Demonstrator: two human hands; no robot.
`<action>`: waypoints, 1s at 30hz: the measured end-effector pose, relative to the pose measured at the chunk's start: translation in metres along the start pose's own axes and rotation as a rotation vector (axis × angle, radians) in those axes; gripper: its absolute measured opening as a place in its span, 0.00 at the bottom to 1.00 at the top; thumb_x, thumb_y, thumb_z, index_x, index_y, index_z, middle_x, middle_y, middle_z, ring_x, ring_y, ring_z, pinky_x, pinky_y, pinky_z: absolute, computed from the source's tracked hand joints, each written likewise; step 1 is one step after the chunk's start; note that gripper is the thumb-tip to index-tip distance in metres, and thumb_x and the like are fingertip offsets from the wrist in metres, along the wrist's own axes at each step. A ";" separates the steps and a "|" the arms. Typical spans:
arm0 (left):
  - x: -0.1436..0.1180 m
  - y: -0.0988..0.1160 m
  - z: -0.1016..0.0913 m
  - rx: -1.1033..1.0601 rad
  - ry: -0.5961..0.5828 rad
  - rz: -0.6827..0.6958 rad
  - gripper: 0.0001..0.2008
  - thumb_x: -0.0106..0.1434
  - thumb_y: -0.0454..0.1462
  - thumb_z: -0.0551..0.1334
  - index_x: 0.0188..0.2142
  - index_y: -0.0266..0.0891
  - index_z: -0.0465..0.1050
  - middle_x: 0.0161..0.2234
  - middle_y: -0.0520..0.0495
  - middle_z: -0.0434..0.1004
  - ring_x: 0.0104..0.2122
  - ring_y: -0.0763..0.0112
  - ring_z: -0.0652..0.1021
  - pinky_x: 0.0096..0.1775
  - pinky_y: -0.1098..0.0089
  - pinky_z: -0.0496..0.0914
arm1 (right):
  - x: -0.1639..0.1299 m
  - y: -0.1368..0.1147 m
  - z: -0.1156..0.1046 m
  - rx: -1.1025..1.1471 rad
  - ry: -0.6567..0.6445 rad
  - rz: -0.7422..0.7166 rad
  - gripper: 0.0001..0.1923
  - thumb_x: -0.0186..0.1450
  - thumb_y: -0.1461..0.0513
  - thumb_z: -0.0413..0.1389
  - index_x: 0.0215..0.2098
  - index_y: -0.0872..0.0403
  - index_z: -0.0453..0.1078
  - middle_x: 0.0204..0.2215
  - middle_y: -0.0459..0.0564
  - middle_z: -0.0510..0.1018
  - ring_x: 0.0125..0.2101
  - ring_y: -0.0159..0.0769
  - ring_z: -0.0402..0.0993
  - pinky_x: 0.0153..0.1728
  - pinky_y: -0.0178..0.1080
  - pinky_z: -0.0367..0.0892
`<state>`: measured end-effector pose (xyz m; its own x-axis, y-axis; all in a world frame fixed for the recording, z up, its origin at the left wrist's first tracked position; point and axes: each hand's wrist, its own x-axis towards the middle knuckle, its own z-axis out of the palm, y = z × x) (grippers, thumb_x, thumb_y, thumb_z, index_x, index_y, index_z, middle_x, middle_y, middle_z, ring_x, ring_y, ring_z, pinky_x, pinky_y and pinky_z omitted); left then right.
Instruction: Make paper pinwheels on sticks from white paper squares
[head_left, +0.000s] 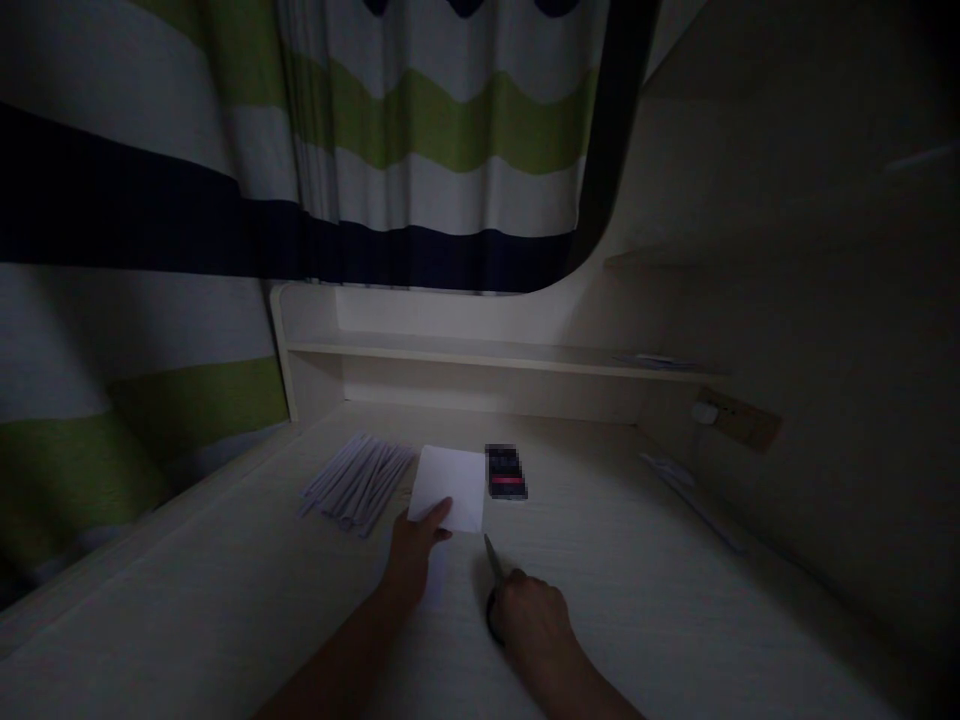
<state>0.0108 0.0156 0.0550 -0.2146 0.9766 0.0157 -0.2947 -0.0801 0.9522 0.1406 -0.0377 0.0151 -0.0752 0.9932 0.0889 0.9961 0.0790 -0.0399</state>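
Your left hand (416, 548) pins the paper (450, 487) mid-desk (675, 600), fingers flat; your right hand (529, 620) grips scissors (495, 560). The sheet looks light and floppy, so hold near its edge.

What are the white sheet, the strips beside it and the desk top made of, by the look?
White sheet: paper, matte, thin and flat under the left hand.
Strips: likely the same paper, narrow white pieces in a loose pile.
Desk top: pale wood-grain laminate or veneer; faint streaks show, but the dim light leaves it open.
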 end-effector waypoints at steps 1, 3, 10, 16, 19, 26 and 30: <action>0.000 -0.001 0.000 0.001 -0.005 -0.002 0.09 0.41 0.34 0.66 0.26 0.32 0.74 0.31 0.43 0.76 0.26 0.68 0.76 0.24 0.73 0.70 | -0.001 -0.001 0.000 -0.003 0.000 -0.001 0.15 0.57 0.71 0.45 0.28 0.60 0.74 0.27 0.59 0.77 0.26 0.44 0.75 0.23 0.38 0.65; 0.001 -0.006 -0.001 0.005 -0.011 -0.011 0.10 0.41 0.35 0.66 0.26 0.32 0.73 0.32 0.42 0.76 0.25 0.69 0.75 0.23 0.73 0.70 | -0.002 0.001 -0.004 0.006 0.013 -0.005 0.14 0.56 0.70 0.46 0.27 0.59 0.74 0.27 0.59 0.77 0.26 0.43 0.75 0.23 0.37 0.65; -0.001 -0.021 0.001 -0.015 -0.142 -0.011 0.19 0.43 0.39 0.66 0.35 0.31 0.72 0.34 0.40 0.75 0.30 0.64 0.75 0.25 0.71 0.70 | 0.007 0.040 -0.027 0.816 0.402 -0.003 0.18 0.63 0.56 0.43 0.30 0.57 0.71 0.25 0.53 0.75 0.28 0.37 0.72 0.29 0.35 0.63; -0.019 -0.027 0.010 0.081 -0.297 -0.079 0.19 0.45 0.42 0.64 0.34 0.29 0.71 0.31 0.38 0.76 0.29 0.63 0.75 0.27 0.68 0.69 | 0.019 0.044 -0.022 1.636 0.291 -0.003 0.18 0.51 0.53 0.58 0.33 0.58 0.71 0.29 0.53 0.77 0.30 0.40 0.71 0.32 0.38 0.65; -0.027 -0.027 0.014 0.107 -0.390 -0.095 0.17 0.47 0.42 0.64 0.32 0.30 0.72 0.29 0.39 0.77 0.28 0.62 0.75 0.28 0.68 0.68 | 0.018 0.038 -0.019 1.771 0.273 0.025 0.16 0.49 0.56 0.60 0.31 0.59 0.72 0.25 0.51 0.77 0.26 0.39 0.71 0.28 0.38 0.65; -0.021 -0.009 0.012 -0.140 -0.517 -0.191 0.19 0.52 0.46 0.57 0.35 0.33 0.73 0.33 0.42 0.77 0.34 0.60 0.75 0.34 0.67 0.67 | 0.012 0.049 -0.033 1.827 0.194 0.116 0.13 0.46 0.59 0.62 0.27 0.59 0.73 0.22 0.50 0.78 0.22 0.35 0.71 0.25 0.35 0.63; -0.014 -0.005 0.005 -0.188 -0.640 -0.288 0.18 0.53 0.43 0.57 0.38 0.31 0.72 0.31 0.41 0.77 0.31 0.62 0.75 0.33 0.67 0.66 | 0.014 0.049 -0.024 1.763 0.137 0.061 0.12 0.46 0.59 0.62 0.25 0.59 0.73 0.20 0.49 0.77 0.20 0.33 0.70 0.22 0.34 0.62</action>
<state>0.0200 0.0033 0.0513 0.4656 0.8850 0.0019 -0.4246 0.2215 0.8779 0.1898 -0.0216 0.0380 0.0530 0.9916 0.1179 -0.2394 0.1273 -0.9625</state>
